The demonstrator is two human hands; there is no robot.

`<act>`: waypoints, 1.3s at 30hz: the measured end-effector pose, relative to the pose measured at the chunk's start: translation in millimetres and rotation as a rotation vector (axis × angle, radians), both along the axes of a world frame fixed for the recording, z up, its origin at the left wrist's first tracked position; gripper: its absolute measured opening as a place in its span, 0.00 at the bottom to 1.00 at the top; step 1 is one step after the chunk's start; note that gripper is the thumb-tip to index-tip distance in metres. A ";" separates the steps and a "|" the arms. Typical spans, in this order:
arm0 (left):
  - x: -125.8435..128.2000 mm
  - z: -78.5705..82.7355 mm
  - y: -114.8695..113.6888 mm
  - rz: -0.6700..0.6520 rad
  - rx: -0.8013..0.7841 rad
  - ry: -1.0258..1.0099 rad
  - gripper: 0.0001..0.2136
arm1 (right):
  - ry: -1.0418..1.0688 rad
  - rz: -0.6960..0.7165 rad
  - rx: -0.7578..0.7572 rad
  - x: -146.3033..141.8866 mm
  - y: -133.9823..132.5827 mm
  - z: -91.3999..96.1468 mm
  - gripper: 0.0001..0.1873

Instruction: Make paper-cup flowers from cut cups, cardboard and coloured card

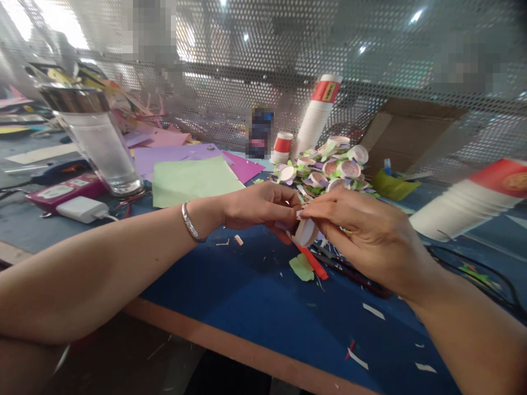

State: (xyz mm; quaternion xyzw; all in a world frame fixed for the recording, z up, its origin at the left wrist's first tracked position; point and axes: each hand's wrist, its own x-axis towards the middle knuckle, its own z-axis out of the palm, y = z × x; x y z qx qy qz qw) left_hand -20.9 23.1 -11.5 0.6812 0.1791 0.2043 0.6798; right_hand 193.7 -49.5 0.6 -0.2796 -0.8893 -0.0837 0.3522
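Both hands meet over the blue tabletop (255, 291). My left hand (257, 204), with a silver bangle on the wrist, has its fingers curled around the edge of a small white paper cup piece (305, 232). My right hand (362, 230) pinches the same piece from the other side. A red paper strip (315, 263) and a light green paper scrap (301, 267) lie on the table just below the hands. Behind the hands sits a heap of small round cup pieces with coloured paper petals (329, 167).
A glass tumbler (102, 145), a white charger (82, 208) and a pink device (66, 192) stand at the left. Green and purple paper sheets (193, 178) lie mid-table. Stacks of paper cups (319, 112) stand behind and lie at the right (465, 200). A black cable (473, 263) runs at right. A perforated metal screen backs the table.
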 end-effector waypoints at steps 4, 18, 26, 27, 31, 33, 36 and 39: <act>1.1 -0.1 -0.3 0.007 -0.011 0.002 0.12 | -0.002 0.002 0.014 0.7 -0.3 -0.3 0.15; 2.9 1.7 -1.7 0.006 -0.019 -0.016 0.09 | -0.007 -0.019 0.038 0.0 -1.6 -0.9 0.13; 5.2 4.1 -6.8 0.052 0.088 0.034 0.11 | -0.059 -0.071 0.081 -1.1 -0.9 -1.0 0.08; 5.3 4.3 -7.4 0.059 0.115 0.041 0.11 | -0.060 -0.076 0.084 -1.1 -0.6 -1.3 0.07; 4.6 4.7 -8.0 0.089 0.237 0.077 0.11 | -0.061 -0.082 0.090 -0.3 -0.5 -1.7 0.06; 3.9 4.7 -7.4 0.102 0.317 0.086 0.11 | -0.059 -0.083 0.079 0.6 -0.7 -1.4 0.06; 3.4 4.0 -6.2 0.123 0.443 0.087 0.10 | -0.043 -0.089 0.064 1.6 0.3 -1.6 0.06; 3.7 2.2 -5.0 0.149 0.556 0.114 0.08 | -0.026 -0.098 0.067 1.5 3.1 -2.8 0.06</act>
